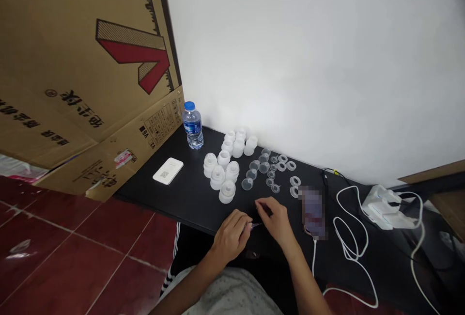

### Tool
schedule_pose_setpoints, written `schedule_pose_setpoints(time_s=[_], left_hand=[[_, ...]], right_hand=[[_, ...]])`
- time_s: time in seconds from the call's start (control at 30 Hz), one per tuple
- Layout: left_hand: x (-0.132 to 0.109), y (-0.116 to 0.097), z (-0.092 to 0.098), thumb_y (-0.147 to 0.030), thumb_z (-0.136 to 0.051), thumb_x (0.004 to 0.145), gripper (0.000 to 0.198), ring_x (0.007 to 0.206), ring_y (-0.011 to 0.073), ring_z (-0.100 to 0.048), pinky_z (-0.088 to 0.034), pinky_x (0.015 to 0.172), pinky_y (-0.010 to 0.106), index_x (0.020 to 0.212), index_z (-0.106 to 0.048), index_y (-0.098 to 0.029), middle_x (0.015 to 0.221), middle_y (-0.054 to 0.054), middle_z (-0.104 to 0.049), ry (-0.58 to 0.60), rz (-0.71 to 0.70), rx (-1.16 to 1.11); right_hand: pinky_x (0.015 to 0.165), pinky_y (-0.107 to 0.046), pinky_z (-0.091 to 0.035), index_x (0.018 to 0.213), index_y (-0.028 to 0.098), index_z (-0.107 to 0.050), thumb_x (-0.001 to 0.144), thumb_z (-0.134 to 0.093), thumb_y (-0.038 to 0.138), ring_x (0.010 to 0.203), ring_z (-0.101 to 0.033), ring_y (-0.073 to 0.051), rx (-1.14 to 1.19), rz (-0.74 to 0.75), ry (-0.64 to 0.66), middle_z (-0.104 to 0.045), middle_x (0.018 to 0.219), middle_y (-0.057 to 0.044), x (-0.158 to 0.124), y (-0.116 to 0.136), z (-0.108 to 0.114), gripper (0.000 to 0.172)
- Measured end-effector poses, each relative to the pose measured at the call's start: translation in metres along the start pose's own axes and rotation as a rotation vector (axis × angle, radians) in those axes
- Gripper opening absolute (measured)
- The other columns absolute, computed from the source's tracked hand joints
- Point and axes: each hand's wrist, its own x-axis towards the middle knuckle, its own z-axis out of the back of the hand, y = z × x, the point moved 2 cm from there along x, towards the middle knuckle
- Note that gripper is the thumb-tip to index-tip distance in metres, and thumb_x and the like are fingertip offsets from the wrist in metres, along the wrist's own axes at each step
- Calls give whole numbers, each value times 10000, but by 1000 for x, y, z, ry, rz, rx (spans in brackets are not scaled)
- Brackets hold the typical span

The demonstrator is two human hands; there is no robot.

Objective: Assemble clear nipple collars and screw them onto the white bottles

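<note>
The person's left hand (230, 236) is curling narrowly around a small, clear, pointed plastic piece (255, 226), which is poking out past the fingertips toward the right hand (272, 219). The right hand is hovering just beside that piece, its fingers pinching close together; the view is poor here, so they may be gripping something small and dark, but that is hard to tell. Ahead of the hands, on a matte black table (189, 203), white ribbed plastic caps (218, 177) are standing in a cluster, with translucent round cups (254, 165) and flat clear rings (286, 165) lying to their right. Just right of the right hand, a pixelated phone (313, 212) is lying with a white cable (313, 261) trailing from it, while a water bottle (192, 125) is standing far ahead and to the left.
</note>
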Motion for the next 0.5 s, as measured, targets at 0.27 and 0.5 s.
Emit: schedule_pose_setpoints(time_s=[0.27,0.5], left_hand=[[-4,4,2,-220,-486,987,98,809,244,-606,-525,707,364,988,-585,-217,858,67,-610,-20,-40,-63],[-2,4,2,-141,-603,902,315,971,274,-699,-635,855,422,1210,-632,-203,1032,106,-700,-33,13,-86]], right_hand=[[1058,-559,-517,1470,172,-617,1075,-553,293,1209,-642,-370,-423,191,-129,-723,1309,-183,134,7,9,418],[1061,-585,-493,1539,129,-516,1034,-625,343,1221,-602,-409,-523,54,-42,-694,1368,-234,210,-16,-24,559]])
